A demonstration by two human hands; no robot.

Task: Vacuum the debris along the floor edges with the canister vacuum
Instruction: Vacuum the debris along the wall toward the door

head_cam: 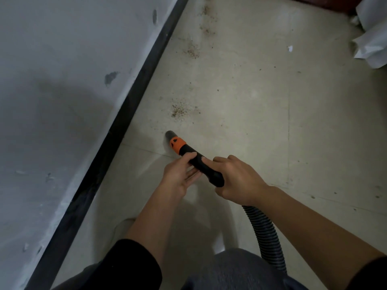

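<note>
A person's right hand (pixel 238 181) wraps the rear of a black plastic vacuum handle with an orange collar (pixel 201 162). The left hand (pixel 178 176) pinches its middle, thumb on top. The tip sits low over beige floor tile (pixel 261 122). Next move, probably: push forward to the brown grit patch (pixel 180 109) near the black baseboard (pixel 117 130). Open floor lies to the right.

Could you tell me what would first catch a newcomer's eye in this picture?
The black vacuum nozzle with its orange collar sits at centre, held by the left hand and right hand. Just ahead lies a brown debris patch, with more farther along the black baseboard.
</note>
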